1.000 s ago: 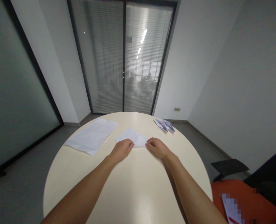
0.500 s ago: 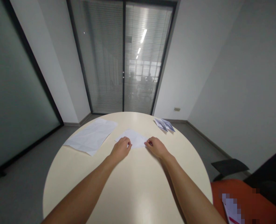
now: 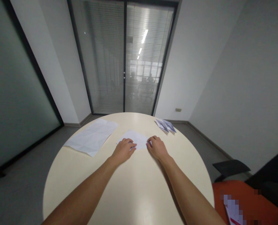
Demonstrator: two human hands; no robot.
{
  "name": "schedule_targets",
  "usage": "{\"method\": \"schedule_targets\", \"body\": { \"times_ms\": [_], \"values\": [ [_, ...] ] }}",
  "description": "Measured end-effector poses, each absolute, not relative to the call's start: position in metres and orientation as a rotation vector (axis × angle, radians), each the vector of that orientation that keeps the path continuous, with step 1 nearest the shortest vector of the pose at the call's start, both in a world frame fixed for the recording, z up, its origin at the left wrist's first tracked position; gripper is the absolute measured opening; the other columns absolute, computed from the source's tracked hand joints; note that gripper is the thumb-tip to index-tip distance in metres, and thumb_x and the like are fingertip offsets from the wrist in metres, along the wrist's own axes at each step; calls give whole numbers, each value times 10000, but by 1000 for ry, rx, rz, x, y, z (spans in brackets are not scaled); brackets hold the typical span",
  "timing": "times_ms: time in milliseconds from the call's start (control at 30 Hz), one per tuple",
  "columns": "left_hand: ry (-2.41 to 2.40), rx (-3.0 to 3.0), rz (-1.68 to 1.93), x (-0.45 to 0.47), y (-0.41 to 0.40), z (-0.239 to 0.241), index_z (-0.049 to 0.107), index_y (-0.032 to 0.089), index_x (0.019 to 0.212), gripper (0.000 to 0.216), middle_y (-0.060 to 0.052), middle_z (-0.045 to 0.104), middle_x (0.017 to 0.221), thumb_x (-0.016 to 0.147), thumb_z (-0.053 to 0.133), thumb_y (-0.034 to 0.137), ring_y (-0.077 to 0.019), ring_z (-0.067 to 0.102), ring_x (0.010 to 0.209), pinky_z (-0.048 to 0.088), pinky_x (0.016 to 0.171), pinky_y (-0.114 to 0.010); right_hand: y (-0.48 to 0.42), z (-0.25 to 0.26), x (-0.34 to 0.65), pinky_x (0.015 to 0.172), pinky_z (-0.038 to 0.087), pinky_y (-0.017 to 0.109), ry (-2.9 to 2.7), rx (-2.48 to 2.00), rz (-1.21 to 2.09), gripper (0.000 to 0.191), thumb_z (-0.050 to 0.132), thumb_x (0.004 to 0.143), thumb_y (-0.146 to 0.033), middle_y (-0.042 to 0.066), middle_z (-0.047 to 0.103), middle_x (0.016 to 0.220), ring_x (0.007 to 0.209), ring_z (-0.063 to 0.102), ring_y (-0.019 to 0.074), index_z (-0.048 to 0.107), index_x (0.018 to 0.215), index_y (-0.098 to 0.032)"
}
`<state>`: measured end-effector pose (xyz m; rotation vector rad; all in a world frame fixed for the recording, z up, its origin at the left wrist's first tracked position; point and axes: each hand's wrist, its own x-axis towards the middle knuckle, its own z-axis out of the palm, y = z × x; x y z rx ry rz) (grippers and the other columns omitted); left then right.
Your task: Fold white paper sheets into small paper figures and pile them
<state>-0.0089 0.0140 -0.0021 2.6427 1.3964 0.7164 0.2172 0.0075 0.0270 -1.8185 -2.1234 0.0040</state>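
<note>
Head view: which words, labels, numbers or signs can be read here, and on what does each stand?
No text can be read.
Folded paper in the middle: no print shows.
Large sheet: no print shows.
Small papers, far right: dark print, too small to read.
Corner paper, lower right: blurred out.

A round cream table (image 3: 134, 193) bears a folded white sheet (image 3: 135, 138), a larger creased sheet (image 3: 92, 137), and small folded papers (image 3: 165, 125).
</note>
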Motion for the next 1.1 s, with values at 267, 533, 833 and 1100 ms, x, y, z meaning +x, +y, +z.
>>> {"method": "schedule_targets", "body": {
  "times_ms": [267,533,833,1100],
  "values": [
    [1386,2724,665,-5,11,3,717,285,1203,307,-93,627,1207,963,551,378,-275,549,1112,454,997,-435,-8,16,192,1217,222,443,-2513,-1369,322,610,246,1043,-443,122,348,1603,1494,278,253,361,1544,-115],
    [1320,2701,620,-7,12,4,683,275,1278,358,-99,598,1338,966,537,373,-279,511,1222,416,1060,-440,0,15,207,1221,136,516,-2429,-1832,350,650,207,1033,-445,98,147,1662,1537,111,284,209,1597,-123],
    [1169,2700,605,-5,7,8,695,251,1183,297,-49,530,1483,963,501,298,-274,505,1255,428,1028,-461,-4,21,206,1219,87,537,-2427,-1717,403,700,327,996,-523,110,189,1656,1535,125,295,275,1581,-144],
    [1148,2612,635,-4,11,-4,557,208,1348,409,-79,587,1414,947,505,264,-263,449,1356,328,1162,-470,2,19,214,1202,112,562,-2353,-1920,374,692,299,1010,-524,100,160,1662,1536,106,313,233,1594,-158]
  ]
}}
